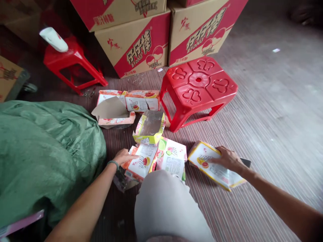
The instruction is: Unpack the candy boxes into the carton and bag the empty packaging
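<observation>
My left hand (pixel 126 157) grips the left edge of an orange-and-white candy box (pixel 143 162), index finger lying across its printed face. My right hand (pixel 228 158) is wrapped over the upper edge of a yellow-edged white candy box (pixel 204 158), with the thumb on its face and the other fingers mostly out of sight behind. Between them a pink-and-green candy box (pixel 174 154) lies on the floor, partly covered by my knee. Just beyond sits an opened yellow box (pixel 150 126) with a clear plastic window.
Behind are a torn-open box (pixel 113 112) and another white-and-orange box (pixel 143 102). A red stool (pixel 199 80) stands ahead; a second red stool (pixel 75 60) bears a white roll (pixel 54 39). Large cartons (pixel 136 47) are stacked at the back. A bulging green sack (pixel 50 151) fills the left.
</observation>
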A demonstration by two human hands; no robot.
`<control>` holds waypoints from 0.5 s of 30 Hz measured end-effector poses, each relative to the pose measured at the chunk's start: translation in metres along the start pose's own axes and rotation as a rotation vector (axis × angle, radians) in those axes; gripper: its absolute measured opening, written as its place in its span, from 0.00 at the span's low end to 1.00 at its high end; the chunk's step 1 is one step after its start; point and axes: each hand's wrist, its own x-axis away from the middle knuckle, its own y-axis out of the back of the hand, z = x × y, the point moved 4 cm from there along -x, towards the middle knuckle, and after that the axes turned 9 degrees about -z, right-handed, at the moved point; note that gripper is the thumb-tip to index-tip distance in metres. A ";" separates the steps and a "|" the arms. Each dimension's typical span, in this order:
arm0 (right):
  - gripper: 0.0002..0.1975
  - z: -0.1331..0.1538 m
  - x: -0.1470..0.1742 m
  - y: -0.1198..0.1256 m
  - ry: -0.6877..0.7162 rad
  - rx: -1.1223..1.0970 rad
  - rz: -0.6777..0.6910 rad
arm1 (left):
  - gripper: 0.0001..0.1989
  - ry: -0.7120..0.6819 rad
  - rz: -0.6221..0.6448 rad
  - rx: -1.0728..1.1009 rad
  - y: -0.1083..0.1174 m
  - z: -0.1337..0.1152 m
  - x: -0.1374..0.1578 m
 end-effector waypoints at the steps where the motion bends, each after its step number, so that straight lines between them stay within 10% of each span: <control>1: 0.26 -0.002 0.005 0.000 -0.040 -0.019 -0.023 | 0.36 -0.003 0.017 0.055 -0.006 0.005 0.008; 7: 0.27 -0.018 0.028 0.011 -0.379 -0.116 -0.150 | 0.29 0.100 -0.072 0.265 -0.017 0.067 0.058; 15: 0.27 -0.036 0.056 0.005 -0.515 -0.368 0.020 | 0.26 0.302 -0.128 0.952 0.029 0.124 0.146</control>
